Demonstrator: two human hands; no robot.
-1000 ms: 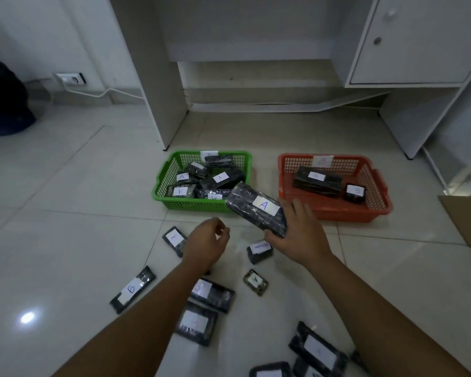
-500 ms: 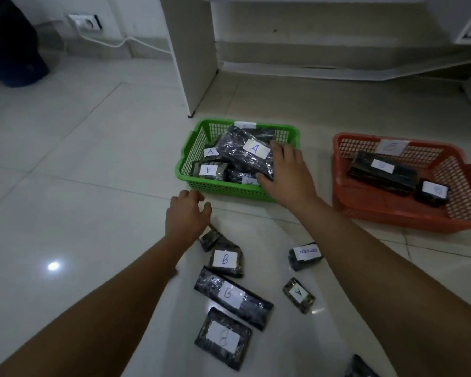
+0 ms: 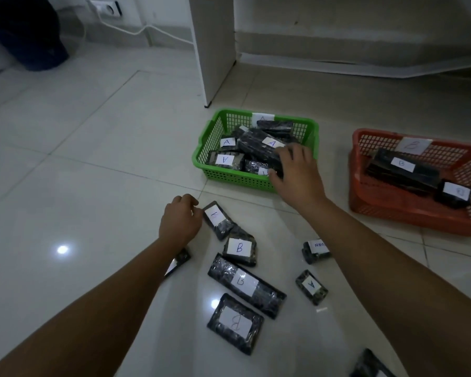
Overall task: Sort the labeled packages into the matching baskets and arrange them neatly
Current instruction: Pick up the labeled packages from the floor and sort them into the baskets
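Observation:
A green basket (image 3: 204, 156) labelled A holds several black wrapped packages with A labels. My right hand (image 3: 297, 172) rests over its near right corner, fingers on the long A package (image 3: 261, 145) lying on top of the pile. My left hand (image 3: 178, 221) hovers low over the floor, fingers curled, touching the edge of a small labelled package (image 3: 215, 217). An orange basket (image 3: 392, 210) labelled B at the right holds two B packages (image 3: 400, 170). Loose B packages (image 3: 239, 247) lie on the tiles below my hands.
More loose packages lie on the floor: a long B one (image 3: 245, 284), a flat B one (image 3: 234, 322), a small A one (image 3: 310, 286) and one marked RETURN (image 3: 316, 248). A white desk leg (image 3: 215, 50) stands behind the green basket. A wall socket (image 3: 105, 8) and cable are far left.
My right hand carried the long A package from above the floor into the green basket and laid it on the pile. My left hand shifted toward the small package on the floor.

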